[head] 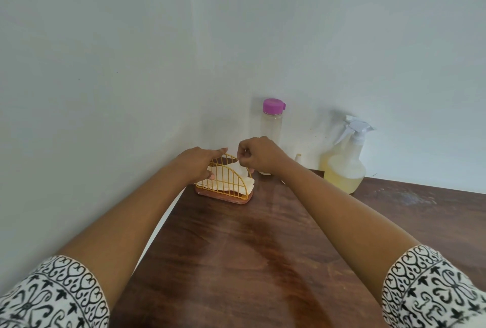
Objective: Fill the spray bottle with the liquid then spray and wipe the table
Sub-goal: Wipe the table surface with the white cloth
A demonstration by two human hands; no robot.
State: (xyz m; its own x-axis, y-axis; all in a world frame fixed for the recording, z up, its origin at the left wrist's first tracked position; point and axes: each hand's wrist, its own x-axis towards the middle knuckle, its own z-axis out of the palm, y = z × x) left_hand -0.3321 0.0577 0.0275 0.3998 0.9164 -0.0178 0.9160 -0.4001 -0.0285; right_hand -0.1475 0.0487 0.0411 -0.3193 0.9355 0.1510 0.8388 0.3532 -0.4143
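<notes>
head view: right hand (259, 155) pinches a napkin (234, 167); left hand (198, 163) steadies holder (226, 183); spray bottle (345, 162) stands right.

- Soft, even daylight — bright, without harsh glare.
- Faint shadows fall on the wall (342, 38) behind the bottles.
- A dull sheen streaks the table (263, 248).
- Wide-angle bending stretches the edges; sleeves look slightly soft.

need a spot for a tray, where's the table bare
Bare: the brown wooden table between the forearms, and right of the spray bottle of yellowish liquid. Crowded: the back corner, with yellow wire napkin holder and purple-capped bottle.
</notes>
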